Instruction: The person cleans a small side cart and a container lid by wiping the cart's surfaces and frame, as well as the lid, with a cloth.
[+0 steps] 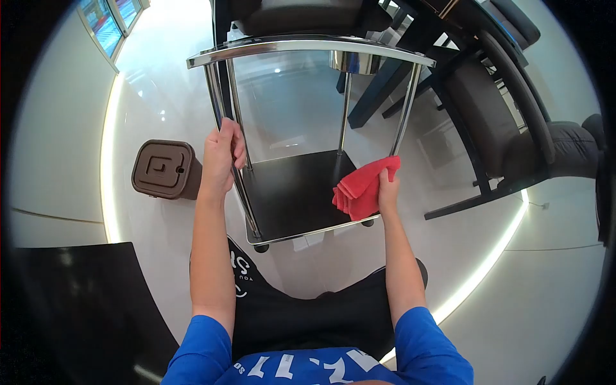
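Observation:
In front of me stands a trolley with chrome posts and a black lower shelf (292, 192). My left hand (222, 154) is closed around its left near post (244, 208). A folded red cloth (360, 186) is in my right hand (387, 190), with the thumb side showing and the other fingers partly hidden. The cloth is at the lower end of the right near post (405, 109), over the right side of the shelf. Across the top runs a shiny chrome edge (308, 46).
A brown lidded bin (163, 170) stands on the glossy floor to the left. Dark chairs (487, 128) and a black table leg (378, 96) are on the right. A black panel (83, 308) lies at the lower left. Light strips edge the floor on both sides.

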Demonstrator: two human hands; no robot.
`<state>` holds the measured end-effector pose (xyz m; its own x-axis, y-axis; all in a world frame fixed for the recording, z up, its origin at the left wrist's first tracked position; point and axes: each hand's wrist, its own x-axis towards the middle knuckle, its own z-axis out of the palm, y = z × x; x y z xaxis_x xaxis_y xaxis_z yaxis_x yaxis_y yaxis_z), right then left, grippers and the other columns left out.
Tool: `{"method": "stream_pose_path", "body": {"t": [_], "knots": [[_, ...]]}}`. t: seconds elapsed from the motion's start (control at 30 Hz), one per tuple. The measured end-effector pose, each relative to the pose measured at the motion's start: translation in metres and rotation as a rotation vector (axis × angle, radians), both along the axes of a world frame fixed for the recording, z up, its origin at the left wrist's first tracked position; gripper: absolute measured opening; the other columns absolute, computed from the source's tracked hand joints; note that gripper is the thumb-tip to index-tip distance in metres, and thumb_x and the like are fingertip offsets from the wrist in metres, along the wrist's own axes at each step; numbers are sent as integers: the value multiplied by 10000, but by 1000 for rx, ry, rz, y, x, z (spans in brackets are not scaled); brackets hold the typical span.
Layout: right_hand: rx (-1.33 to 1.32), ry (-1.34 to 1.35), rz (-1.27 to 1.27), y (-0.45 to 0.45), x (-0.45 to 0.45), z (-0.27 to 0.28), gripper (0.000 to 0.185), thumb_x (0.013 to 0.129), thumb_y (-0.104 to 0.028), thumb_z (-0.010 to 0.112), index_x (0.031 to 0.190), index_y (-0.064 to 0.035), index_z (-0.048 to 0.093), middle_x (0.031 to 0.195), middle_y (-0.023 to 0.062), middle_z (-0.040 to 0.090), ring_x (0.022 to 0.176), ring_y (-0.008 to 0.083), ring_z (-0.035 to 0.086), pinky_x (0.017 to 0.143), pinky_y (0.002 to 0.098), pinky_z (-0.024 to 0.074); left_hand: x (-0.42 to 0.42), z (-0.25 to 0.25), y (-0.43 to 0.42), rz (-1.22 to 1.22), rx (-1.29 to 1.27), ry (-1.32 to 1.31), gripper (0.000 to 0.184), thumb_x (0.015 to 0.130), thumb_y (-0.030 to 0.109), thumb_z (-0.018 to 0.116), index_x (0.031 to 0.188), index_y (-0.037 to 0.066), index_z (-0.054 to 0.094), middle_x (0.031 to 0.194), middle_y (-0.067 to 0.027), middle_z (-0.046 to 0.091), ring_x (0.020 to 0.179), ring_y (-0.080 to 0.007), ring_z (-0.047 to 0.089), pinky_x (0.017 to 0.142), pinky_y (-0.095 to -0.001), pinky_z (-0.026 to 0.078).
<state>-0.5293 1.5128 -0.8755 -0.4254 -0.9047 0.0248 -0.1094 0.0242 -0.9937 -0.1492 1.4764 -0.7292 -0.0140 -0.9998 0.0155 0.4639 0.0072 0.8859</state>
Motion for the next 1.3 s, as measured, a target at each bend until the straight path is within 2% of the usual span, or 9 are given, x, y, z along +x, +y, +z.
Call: {"method": "stream_pose_path", "body": {"t": [0.23,0.3,0.33,0.47,0.87,0.97,1.07,1.23,1.3], "knots": [[-21,190,-32,33,20,3,297,851,-264,669,969,5,625,894,40,642,820,129,582,748,287,464,-2,14,-8,133,-93,-150,270,998,341,419,954,86,498,650,-3,465,430,-58,408,358,-187,275],[-16,140,-31,34,22,5,315,840,-242,687,1010,13,613,948,65,651,863,145,592,782,291,465,-4,17,-6,232,-238,-167,264,993,283,443,1111,52,490,669,5,486,475,-55,447,398,-183,312],[-27,155,-24,32,23,7,315,840,-242,687,1010,13,613,948,65,651,863,145,592,782,291,465,-7,15,-4,311,-284,-140,370,999,259,424,1298,42,410,668,10,477,486,-37,410,409,-175,306],[-50,51,-59,4,21,22,298,850,-218,675,1034,8,608,962,67,647,882,154,596,801,297,465,-2,10,-9,273,-243,-183,496,1009,274,399,1468,147,263,647,32,400,499,-31,320,423,-181,289],[-287,105,-14,-117,39,186,311,905,-286,614,1018,4,617,941,51,629,844,122,571,757,271,458,-1,12,-9,172,-250,-144,501,1011,313,382,1477,186,246,636,38,368,504,-32,325,433,-180,316],[-308,101,-6,-121,38,180,358,920,-323,591,1041,14,609,952,67,631,867,135,571,781,278,451,-4,12,-8,180,-277,-164,509,1010,314,384,1480,183,235,640,36,371,505,-30,328,435,-176,320],[-349,288,-77,-112,33,162,361,927,-321,574,1059,15,604,969,86,637,892,161,580,807,300,449,-5,13,-6,178,-257,-166,517,1008,321,389,1481,184,230,643,34,374,505,-32,330,436,-175,324],[-315,519,-206,-74,35,110,327,910,-278,585,1065,9,602,974,98,642,923,181,589,838,324,445,-3,15,-6,160,-230,-170,530,1006,333,392,1485,190,213,646,33,375,505,-37,331,439,-182,333],[-283,477,-205,-49,42,87,314,905,-266,592,1057,9,603,968,99,642,922,182,589,839,325,444,-4,15,-6,161,-227,-176,532,1006,335,391,1485,189,210,646,33,374,506,-38,331,440,-184,334]]}}
